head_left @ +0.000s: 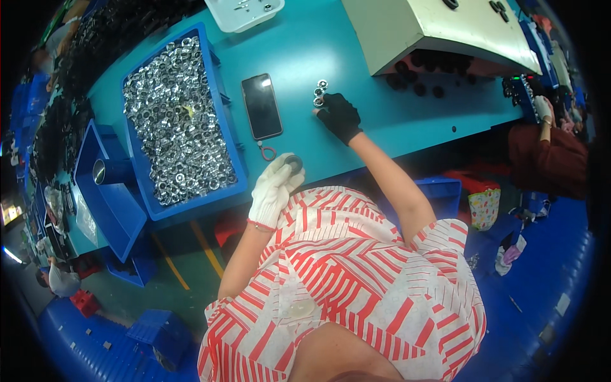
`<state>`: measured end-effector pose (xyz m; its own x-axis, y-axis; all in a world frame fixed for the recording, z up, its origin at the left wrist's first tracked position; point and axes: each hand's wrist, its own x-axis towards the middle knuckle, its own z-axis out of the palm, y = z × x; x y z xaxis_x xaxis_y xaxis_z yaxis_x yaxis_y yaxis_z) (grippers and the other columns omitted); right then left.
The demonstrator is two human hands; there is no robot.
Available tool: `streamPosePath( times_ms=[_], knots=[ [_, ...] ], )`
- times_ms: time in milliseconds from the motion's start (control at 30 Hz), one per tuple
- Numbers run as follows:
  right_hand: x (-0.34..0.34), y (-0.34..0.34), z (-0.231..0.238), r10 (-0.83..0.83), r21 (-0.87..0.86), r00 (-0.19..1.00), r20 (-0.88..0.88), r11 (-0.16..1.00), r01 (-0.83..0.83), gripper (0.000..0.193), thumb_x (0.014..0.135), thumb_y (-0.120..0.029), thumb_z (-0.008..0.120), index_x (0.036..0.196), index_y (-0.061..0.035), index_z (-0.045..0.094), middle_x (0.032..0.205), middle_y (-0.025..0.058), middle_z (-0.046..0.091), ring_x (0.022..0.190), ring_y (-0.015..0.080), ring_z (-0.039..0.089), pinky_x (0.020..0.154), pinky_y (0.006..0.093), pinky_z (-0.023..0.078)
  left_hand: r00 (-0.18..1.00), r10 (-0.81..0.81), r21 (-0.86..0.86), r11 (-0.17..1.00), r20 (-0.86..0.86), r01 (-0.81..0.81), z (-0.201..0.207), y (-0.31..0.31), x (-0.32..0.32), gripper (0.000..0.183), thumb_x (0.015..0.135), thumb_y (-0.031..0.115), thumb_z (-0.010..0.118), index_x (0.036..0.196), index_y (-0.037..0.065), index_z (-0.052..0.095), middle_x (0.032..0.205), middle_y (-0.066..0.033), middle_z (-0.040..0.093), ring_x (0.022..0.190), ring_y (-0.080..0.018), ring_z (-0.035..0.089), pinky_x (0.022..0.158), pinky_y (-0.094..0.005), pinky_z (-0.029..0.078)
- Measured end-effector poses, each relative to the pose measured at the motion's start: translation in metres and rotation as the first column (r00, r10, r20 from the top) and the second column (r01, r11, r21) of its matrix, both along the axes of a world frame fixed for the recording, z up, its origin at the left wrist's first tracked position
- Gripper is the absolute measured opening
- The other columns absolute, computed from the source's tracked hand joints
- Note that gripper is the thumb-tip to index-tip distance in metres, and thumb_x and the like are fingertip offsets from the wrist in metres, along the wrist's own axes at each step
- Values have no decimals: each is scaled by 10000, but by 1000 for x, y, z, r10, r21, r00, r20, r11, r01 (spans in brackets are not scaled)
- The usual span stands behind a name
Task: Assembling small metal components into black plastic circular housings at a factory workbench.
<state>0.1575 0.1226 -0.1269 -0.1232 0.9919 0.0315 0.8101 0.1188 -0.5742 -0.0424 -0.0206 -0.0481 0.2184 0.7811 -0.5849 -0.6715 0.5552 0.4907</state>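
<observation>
My left hand (275, 188), in a white knitted glove, is closed on a black round ring-like part (293, 163) near the table's front edge. Further forward and to the right, my right hand (341, 118) wears a black glove with bare fingertips. Its thumb and fingers close around the nearest of a short row of shiny metal rings (319, 93) with dark centres, lying on the teal table (299, 57). Between the hands and the big bin lies a dark-screened phone (261, 106) with a red loop strap (268, 153).
A blue bin (240, 181) full of shiny metal rings stands at the left, with another blue bin (105, 204) beside it. A white tray (245, 22) holds small parts at the back. A cream metal housing (439, 32) shelters black round parts (420, 89) at the right.
</observation>
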Motion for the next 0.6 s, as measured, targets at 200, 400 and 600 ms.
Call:
streamPosePath(
  times_ms=[200,400,600],
  knots=[
    [2,3,-7,2,57,999,36,998,-4,262,719,-243,675,959,-162,608,932,75,586,822,281,609,656,407,489,982,120,-3,993,144,-121,1,3,4,369,895,102,530,1220,-49,442,1082,-146,550,969,-258,582,825,-347,533],
    [15,-30,4,86,22,994,72,996,-88,256,731,-181,632,979,-134,590,972,87,580,862,285,602,707,410,489,965,122,-14,992,231,-123,-3,2,6,339,926,80,449,1231,-63,415,1091,-166,542,966,-280,589,829,-368,542],
    [33,-55,19,170,-160,979,114,976,-150,278,773,-155,616,1046,-112,589,1020,98,585,883,286,605,743,395,488,975,67,6,998,211,-70,3,4,15,337,933,84,429,1232,-69,403,1091,-171,535,960,-275,590,822,-358,546]
  ],
)
